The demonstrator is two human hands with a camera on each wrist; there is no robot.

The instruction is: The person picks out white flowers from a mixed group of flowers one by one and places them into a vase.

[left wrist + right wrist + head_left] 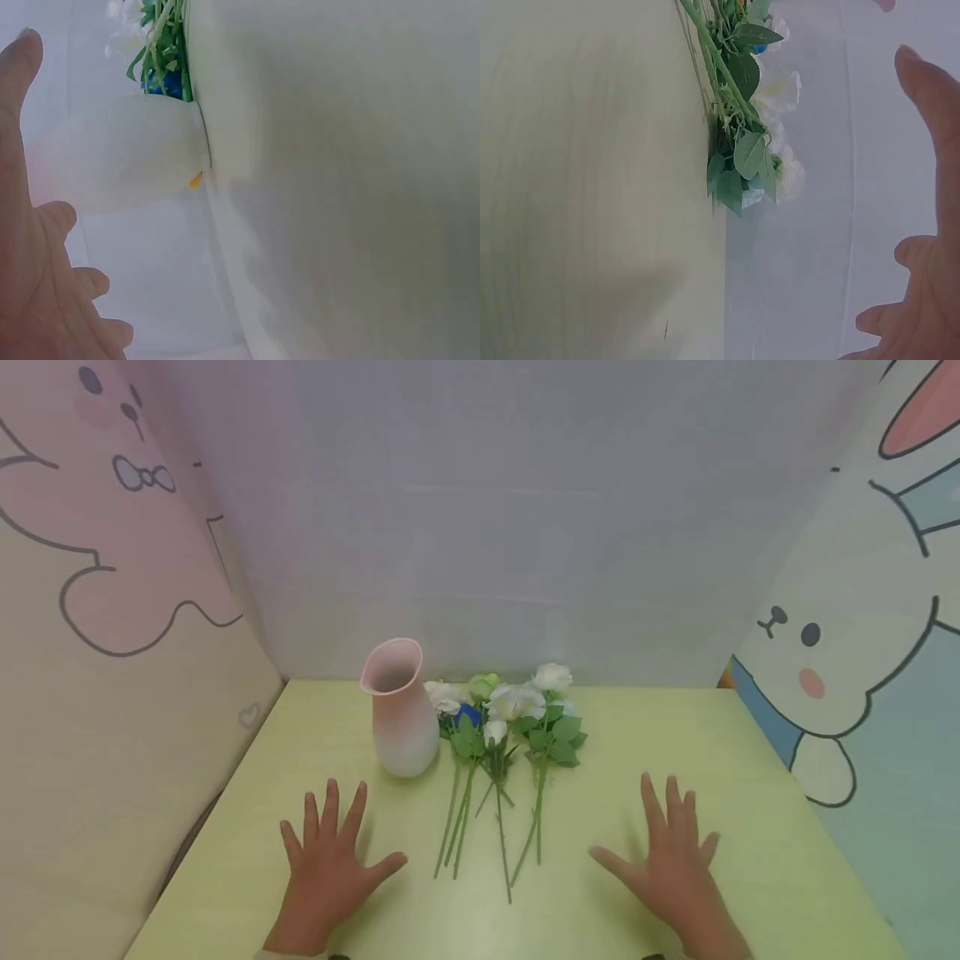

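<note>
Both hands hover over the table with fingers spread and hold nothing. The left hand (327, 868) is in front of a pink-and-white vase (406, 727), which stands upright near the back. Beside the vase lies a bunch of artificial flowers (516, 702), white, pale green and blue, their green stems (501, 835) pointing toward me. To the right of the stems is the right hand (671, 864), thumb toward them. In the left wrist view the vase (120, 154) shows beyond the fingers. Leaves and white blooms (778, 94) appear past the hand in the right wrist view.
The pale yellow table (630, 727) meets a plain light-coloured backdrop (510, 527) at its back edge. Side panels carry cartoon drawings: a pink animal (142, 552) on the left and a white rabbit (840, 635) on the right.
</note>
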